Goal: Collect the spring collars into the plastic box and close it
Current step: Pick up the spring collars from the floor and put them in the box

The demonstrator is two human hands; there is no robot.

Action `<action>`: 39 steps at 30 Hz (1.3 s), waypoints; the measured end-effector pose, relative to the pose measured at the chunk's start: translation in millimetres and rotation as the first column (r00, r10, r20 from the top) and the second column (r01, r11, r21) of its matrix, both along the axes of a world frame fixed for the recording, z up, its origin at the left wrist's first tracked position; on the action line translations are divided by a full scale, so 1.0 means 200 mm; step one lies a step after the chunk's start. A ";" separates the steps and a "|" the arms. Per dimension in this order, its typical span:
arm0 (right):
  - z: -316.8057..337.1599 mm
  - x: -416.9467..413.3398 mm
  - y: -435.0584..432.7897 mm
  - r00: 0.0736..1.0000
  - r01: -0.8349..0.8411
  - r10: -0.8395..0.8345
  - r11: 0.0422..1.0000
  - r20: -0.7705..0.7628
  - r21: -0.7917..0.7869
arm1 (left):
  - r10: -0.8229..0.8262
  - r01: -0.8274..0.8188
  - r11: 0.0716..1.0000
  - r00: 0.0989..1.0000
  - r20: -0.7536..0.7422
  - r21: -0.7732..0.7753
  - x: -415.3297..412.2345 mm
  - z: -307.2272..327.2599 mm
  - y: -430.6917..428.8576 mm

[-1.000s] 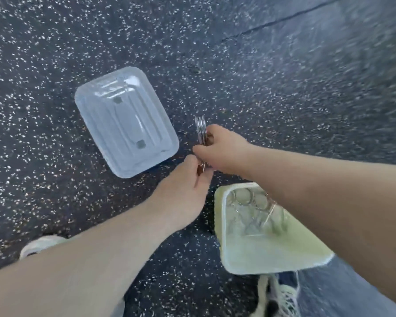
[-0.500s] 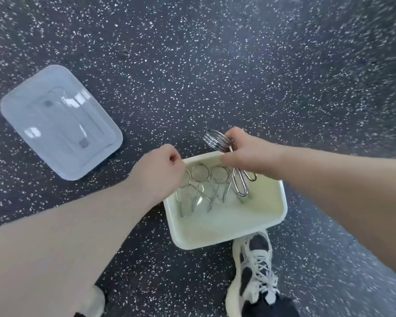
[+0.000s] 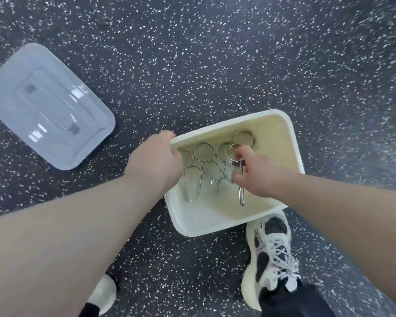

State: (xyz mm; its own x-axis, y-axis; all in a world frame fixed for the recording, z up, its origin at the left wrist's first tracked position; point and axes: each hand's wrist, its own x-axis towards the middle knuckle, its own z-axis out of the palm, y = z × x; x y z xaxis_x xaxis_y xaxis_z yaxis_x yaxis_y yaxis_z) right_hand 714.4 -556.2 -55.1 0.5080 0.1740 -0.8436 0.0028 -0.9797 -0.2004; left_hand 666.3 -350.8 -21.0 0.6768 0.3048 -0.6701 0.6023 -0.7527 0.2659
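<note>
A white plastic box (image 3: 293, 143) sits open on the speckled floor in front of me. Several metal spring collars (image 3: 203, 156) lie side by side inside it, rings toward the far wall. My left hand (image 3: 154, 160) grips the box's left rim. Inside the box, my right hand (image 3: 258, 173) is shut on another spring collar (image 3: 241, 195), whose handles poke out below my fingers. The clear plastic lid (image 3: 48, 106) lies flat on the floor to the left, apart from the box.
Dark rubber floor with white flecks (image 3: 215, 53) stretches all around. My right shoe (image 3: 272, 255) stands just below the box, touching its near corner. My left shoe (image 3: 105, 294) shows at the bottom, partly under my left forearm.
My right hand has brought the spring collar from the floor, over the rim and down into the box. My left hand has moved from the floor onto the box's left rim.
</note>
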 end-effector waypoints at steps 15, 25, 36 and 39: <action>-0.26 -0.15 0.15 0.978 -0.047 0.060 0.997 0.202 -0.068 | -0.051 0.053 0.998 0.994 0.102 -0.019 -0.06 -0.14 0.10; -0.21 -0.07 0.18 0.914 -0.284 0.314 0.947 0.256 -0.148 | -0.062 0.064 0.997 0.995 0.078 -0.032 -0.06 -0.14 0.11; -0.22 0.00 0.21 0.822 -0.455 0.508 0.857 0.256 -0.240 | -0.062 0.066 0.997 0.992 0.107 -0.034 -0.06 -0.14 0.11; -0.22 0.01 0.20 0.826 -0.450 0.502 0.861 0.257 -0.237 | -0.071 0.075 0.997 0.993 0.094 -0.033 -0.06 -0.14 0.10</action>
